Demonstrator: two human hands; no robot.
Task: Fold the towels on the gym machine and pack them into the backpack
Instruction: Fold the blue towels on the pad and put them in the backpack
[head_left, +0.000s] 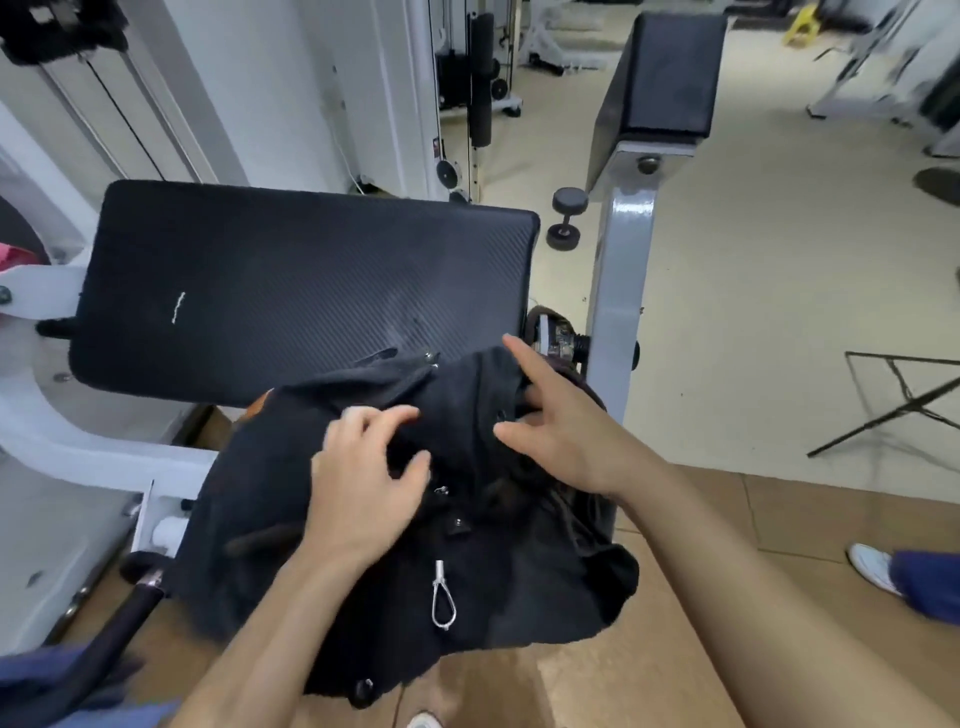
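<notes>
Right now we are looking down at a black backpack (405, 519) slumping against the near edge of a black padded seat (306, 291) on a white gym machine (78, 441). Our left hand (363, 483) is resting on top of the bag w/ fingers curled, thumb and forefinger closing on dark fabric near the bag's opening. Our right hand (561, 431) is lying on the bag's right upper side, forefinger stretching out, thumb spread, other fingers tucking into the fabric; we cannot tell if it is gripping anything. No towels are showing; we cannot tell what is inside the bag. A silver loop zipper pull (442, 597) is hanging down the bag's front.

Around us: a grey steel post (618, 291) is standing just beside the bag on the right, carrying a second black pad (665, 78) up high. A black dumbbell (566, 218) is lying on the pale floor (753, 312) between the seat and the post. A black folding stand (904, 400) is sitting well apart at far right. A black handle bar (124, 618) is angling in at lower left, near the bag's left side.

The padded seat's top is giving flat room beyond the bag. The post is crowding the right side. Brown tiles (727, 545) are lying open to the lower right, w/ a white shoe (872, 566) near the frame's edge.
</notes>
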